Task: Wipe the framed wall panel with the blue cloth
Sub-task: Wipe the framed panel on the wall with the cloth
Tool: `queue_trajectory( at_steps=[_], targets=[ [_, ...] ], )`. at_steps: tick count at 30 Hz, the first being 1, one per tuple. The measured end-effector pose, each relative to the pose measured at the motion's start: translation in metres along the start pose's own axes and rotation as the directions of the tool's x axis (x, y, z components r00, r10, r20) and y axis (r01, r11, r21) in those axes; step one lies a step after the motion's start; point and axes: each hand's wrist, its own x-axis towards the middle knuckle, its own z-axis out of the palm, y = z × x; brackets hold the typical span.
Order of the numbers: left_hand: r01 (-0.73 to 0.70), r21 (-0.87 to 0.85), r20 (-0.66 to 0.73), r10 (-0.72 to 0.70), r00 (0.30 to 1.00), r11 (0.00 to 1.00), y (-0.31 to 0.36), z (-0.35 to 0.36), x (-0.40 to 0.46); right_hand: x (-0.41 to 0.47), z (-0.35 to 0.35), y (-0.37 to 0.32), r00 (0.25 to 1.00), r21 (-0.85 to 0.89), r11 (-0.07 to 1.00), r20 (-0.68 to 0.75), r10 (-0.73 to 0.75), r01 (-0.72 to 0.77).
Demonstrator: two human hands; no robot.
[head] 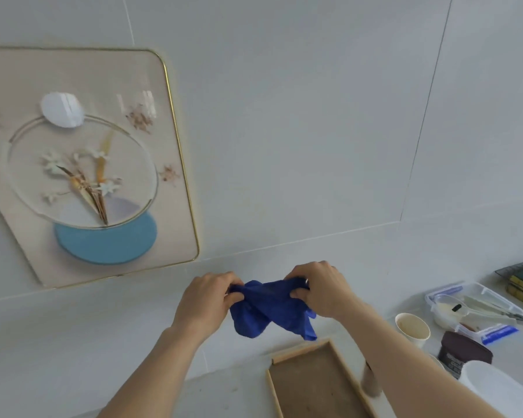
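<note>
We hold the cloth [269, 309] bunched between both hands: the left hand [207, 300] pinches one end, the right hand [317, 289] the other, above the tabletop [73, 342]. It looks light, soft and limp, so we would wad it into one palm. The panel [82, 164], up left on the wall, seems glossy and fragile; we would press gently.

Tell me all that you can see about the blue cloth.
The blue cloth is deep blue, thin and soft-looking, bunched and creased. It hangs in the air, stretched between the left hand and the right hand, which each grip one upper end; loose folds droop below. It is above the wooden tray and to the lower right of the framed panel, touching neither.
</note>
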Motion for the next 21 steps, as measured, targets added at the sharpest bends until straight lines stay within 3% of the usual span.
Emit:
queue_trajectory(
  at_steps=[3, 5, 8, 11, 16, 19, 21],
  targets=[
    [-0.008, -0.03, -0.064, 0.006, 0.998, 1.0, -0.012, -0.036, -0.01, 0.002, -0.011, -0.033, 0.998, 0.135, 0.99, -0.065, -0.019, 0.027],
    [-0.016, -0.07, -0.115, 0.007, 0.993, 0.997, -0.022, -0.058, -0.017, 0.001, -0.017, -0.058, 0.994, 0.344, 0.939, -0.105, 0.004, 0.032],
    [-0.058, -0.175, -0.213, 0.019, 0.977, 0.983, -0.033, -0.091, -0.026, 0.0, -0.023, -0.099, 0.988, 0.672, 0.739, -0.143, 0.055, 0.056],
    [-0.163, -0.255, -0.351, 0.065, 0.934, 0.953, -0.037, -0.121, -0.029, 0.0, -0.029, -0.142, 0.989, 0.869, 0.486, -0.137, 0.051, 0.096],
    [-0.307, -0.361, -0.53, 0.077, 0.844, 0.881, -0.034, -0.16, -0.031, 0.0, -0.029, -0.205, 0.994, 0.986, 0.139, -0.103, 0.045, 0.096],
    [-0.336, -0.455, -0.546, 0.04, 0.837, 0.825, -0.035, -0.169, -0.031, -0.002, -0.022, -0.234, 1.0, 0.998, -0.06, -0.021, -0.01, 0.02],
    [-0.335, -0.493, -0.551, 0.01, 0.835, 0.803, -0.033, -0.168, -0.029, -0.005, -0.015, -0.25, 0.995, 0.99, -0.127, 0.047, -0.085, -0.058]
  ],
)
